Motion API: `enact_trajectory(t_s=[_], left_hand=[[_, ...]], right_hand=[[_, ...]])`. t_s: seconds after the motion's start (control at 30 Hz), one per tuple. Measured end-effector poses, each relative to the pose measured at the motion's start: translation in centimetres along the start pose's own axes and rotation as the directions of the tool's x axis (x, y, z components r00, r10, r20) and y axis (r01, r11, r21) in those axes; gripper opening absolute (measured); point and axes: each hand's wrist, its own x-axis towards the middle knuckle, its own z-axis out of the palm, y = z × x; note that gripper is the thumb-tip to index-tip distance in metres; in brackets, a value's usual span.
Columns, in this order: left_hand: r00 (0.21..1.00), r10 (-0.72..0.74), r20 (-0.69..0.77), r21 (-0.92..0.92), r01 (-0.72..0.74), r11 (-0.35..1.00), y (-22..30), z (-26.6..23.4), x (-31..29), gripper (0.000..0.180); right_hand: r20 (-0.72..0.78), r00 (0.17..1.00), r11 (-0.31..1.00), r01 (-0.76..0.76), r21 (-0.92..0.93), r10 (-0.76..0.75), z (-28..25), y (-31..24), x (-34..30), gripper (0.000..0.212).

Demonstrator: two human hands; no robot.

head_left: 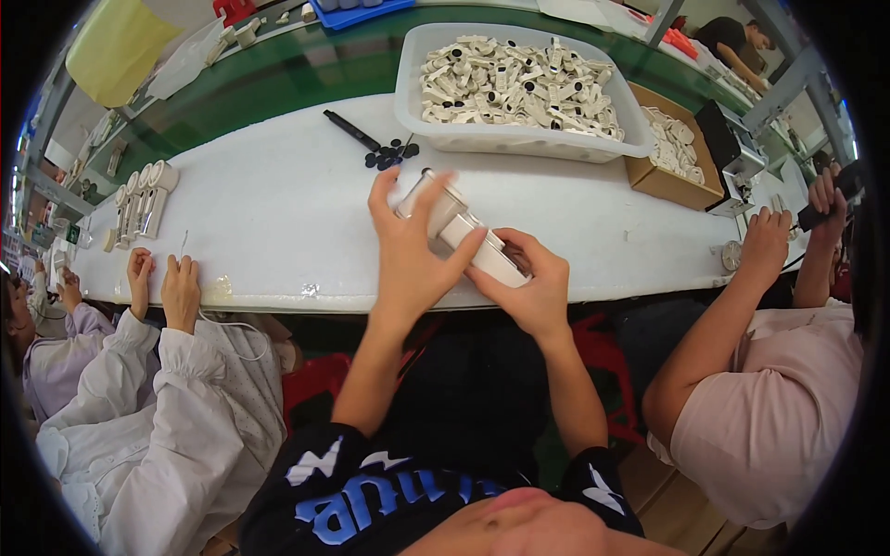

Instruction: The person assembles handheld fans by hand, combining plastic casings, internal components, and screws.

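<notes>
A long white plastic handheld device (494, 263) is tilted between my hands above the near middle of the table. Around its lower, handle-like end, my right hand (540, 283) is closed. My left hand (408, 255) grips the upper part, its thumb against the body and one finger across the wider end; another finger stretches out to the side. Those left fingertips are blurred. Beyond my hands lie several small black discs (393, 153) in a loose group, with a black pen-like stick (351, 131) beside them.
A translucent bin (519, 141) heaped with white parts stands at the back, next to a cardboard box (675, 193) of white pieces. Several finished-looking white devices (146, 204) lie at left on the white table (278, 176). Co-workers' hands (179, 289) are close on both sides.
</notes>
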Motion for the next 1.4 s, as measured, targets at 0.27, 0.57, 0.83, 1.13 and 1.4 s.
enact_trajectory(t_s=[0.27, 0.57, 0.83, 1.13, 1.4], left_hand=[[0.61, 0.533, 0.586, 0.111, -0.712, 0.693, -2.0, -2.5, 3.9, 0.057], [0.415, 0.551, 0.724, 0.071, -0.839, 0.539, -1.8, -1.5, 6.1, 0.052], [0.346, 0.629, 0.696, -0.064, -0.843, 0.534, -2.1, -0.8, 6.5, 0.049], [0.335, 0.692, 0.64, -0.08, -0.866, 0.493, -2.4, -0.8, 6.3, 0.047], [0.255, 0.689, 0.679, -0.132, -0.88, 0.456, -2.2, -0.8, 7.1, 0.048]], right_hand=[[0.191, 0.976, 0.993, -0.087, -0.08, 0.101, -3.1, -0.4, 0.5, 0.048], [0.159, 0.976, 0.946, 0.186, -0.265, -0.148, -3.2, 0.3, 0.5, 0.048], [0.221, 0.93, 0.896, 0.348, -0.275, -0.293, -3.3, 0.9, 1.0, 0.051], [0.229, 0.895, 0.831, 0.442, -0.338, -0.383, -3.0, 1.1, 0.6, 0.053], [0.322, 0.926, 0.798, 0.344, -0.495, -0.199, -3.1, -1.7, 0.8, 0.053]])
